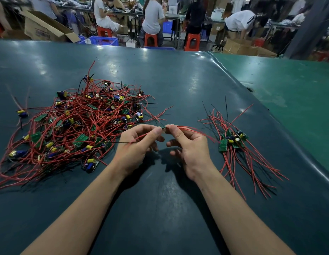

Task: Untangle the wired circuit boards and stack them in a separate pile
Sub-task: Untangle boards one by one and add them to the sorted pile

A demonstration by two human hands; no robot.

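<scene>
Between two piles on the dark surface (178,85), left hand (139,142) and right hand (187,144) each pinch one small circuit board (163,128); tangled heap (82,124) left, sorted pile (233,142) right.

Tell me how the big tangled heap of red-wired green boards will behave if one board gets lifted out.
The tangled heap of red-wired green circuit boards probably drags neighbours along, since its wires cross and loop. The wires look floppy, curving loosely. The boards seem light: both hands pinch one by fingertips.

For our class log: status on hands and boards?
Left hand and right hand pinch one board. Tangled heap left; sorted pile right. Nothing blocking.
</scene>
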